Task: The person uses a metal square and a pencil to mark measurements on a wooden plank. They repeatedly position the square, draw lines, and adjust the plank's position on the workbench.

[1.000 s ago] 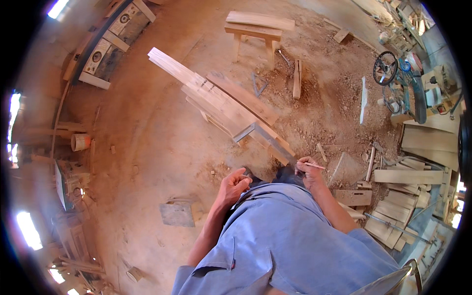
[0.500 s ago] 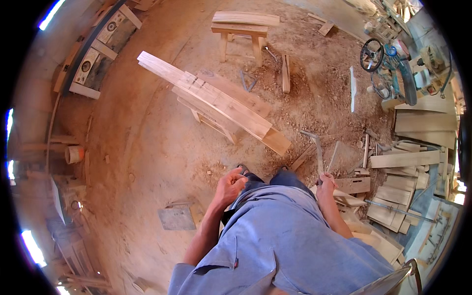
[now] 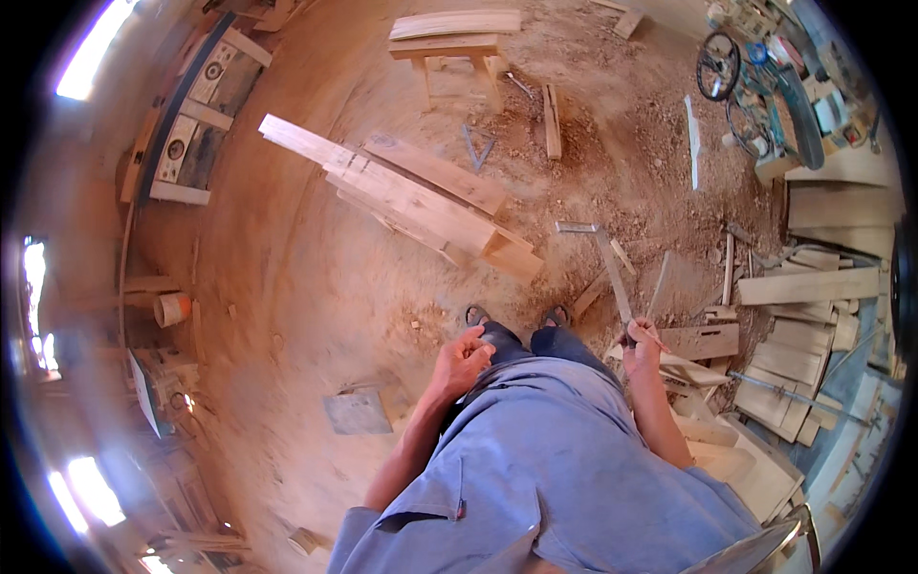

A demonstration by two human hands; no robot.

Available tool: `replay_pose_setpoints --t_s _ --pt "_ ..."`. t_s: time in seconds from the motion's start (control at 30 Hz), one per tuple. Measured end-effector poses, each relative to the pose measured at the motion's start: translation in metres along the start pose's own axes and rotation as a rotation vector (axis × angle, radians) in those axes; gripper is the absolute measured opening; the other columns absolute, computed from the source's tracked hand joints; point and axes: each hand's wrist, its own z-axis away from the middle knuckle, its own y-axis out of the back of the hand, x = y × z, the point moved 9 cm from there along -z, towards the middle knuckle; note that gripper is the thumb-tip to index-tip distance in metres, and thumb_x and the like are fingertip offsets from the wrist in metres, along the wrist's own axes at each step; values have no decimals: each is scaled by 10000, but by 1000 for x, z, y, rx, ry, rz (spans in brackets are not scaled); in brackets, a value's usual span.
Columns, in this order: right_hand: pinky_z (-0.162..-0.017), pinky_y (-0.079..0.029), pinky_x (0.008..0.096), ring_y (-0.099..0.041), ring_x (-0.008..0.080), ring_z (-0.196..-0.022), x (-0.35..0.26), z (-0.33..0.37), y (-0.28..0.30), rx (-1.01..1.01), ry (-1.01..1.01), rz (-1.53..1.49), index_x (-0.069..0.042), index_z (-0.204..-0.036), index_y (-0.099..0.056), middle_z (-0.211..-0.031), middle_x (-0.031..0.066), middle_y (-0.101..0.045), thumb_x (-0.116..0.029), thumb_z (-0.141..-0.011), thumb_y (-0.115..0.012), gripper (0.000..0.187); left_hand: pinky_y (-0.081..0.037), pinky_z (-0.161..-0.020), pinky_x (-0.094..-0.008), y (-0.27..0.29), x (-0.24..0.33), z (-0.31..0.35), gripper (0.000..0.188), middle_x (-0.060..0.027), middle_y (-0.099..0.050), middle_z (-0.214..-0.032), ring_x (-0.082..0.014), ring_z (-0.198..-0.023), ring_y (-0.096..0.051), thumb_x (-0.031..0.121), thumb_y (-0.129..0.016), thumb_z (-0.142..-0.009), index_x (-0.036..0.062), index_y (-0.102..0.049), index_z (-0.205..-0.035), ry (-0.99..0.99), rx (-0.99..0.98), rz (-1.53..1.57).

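Observation:
My right hand (image 3: 641, 346) is closed round the end of the long arm of an L-shaped carpenter's square (image 3: 614, 273), held out in front of my right side. A thin reddish stick, perhaps a pencil (image 3: 655, 337), also shows at its fingers. In front of my left hip, my left hand (image 3: 464, 364) hangs with loosely bent fingers, and nothing is visible in it. Ahead of me, long planed wooden beams (image 3: 416, 196) lie side by side on a low wooden trestle, with dark marks across one. None of the beams is touched by either hand.
A second trestle (image 3: 445, 46) bears boards at the far side. A short timber piece (image 3: 552, 122) and a blue angled metal tool (image 3: 476, 148) rest on the dirt floor. Stacked boards (image 3: 808, 287) stand to my right, a steering wheel (image 3: 718, 66) beyond. A flat grey slab (image 3: 357, 412) lies left.
My right hand has shifted slightly with the square, whose short arm now shows more plainly. My view has tilted a little, so my sandalled feet appear more fully.

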Motion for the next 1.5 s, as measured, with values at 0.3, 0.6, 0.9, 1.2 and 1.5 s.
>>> replay_pose_setpoints --t_s 0.3,0.6,0.9,1.2,1.5 --pt "-588 -451 332 -559 188 -634 -19 -17 139 361 254 -251 -64 -943 -584 -725 48 -555 5 -794 -659 180 -523 -751 -269 -34 -17 -25 521 -116 -690 -971 -147 -840 -648 113 -603 -914 -98 -446 -1364 53 -91 -145" --pt "-567 -487 303 -583 172 -641 33 70 263 860 380 -602 -65 -967 -552 -796 56 -602 1 -845 -675 186 -554 -616 -295 -88 29 -65 579 -188 -695 -967 -186 -719 -670 103 -606 -906 -114 -373 -1390 -6 -308 -463" --pt "-564 -508 330 -589 152 -681 116 188 357 1332 431 -689 -71 -933 -563 -805 43 -601 11 -809 -699 201 -576 -579 -308 -154 22 -78 521 -190 -698 -935 -194 -678 -678 70 -594 -901 -102 -415 -1359 32 -526 -690" --pt "-589 -515 355 -617 211 -634 86 267 358 1216 685 -1000 -53 -946 -541 -767 79 -614 25 -823 -677 199 -542 -573 -274 -245 26 -65 483 -150 -695 -925 -171 -655 -656 77 -603 -914 -76 -457 -1348 8 -697 -906" --pt "-570 -486 325 -565 152 -624 72 300 445 1461 816 -959 -58 -965 -535 -731 37 -567 28 -796 -680 239 -516 -595 -263 -295 50 -46 459 -120 -680 -908 -157 -670 -641 46 -581 -912 -86 -472 -1337 -87 -687 -986"
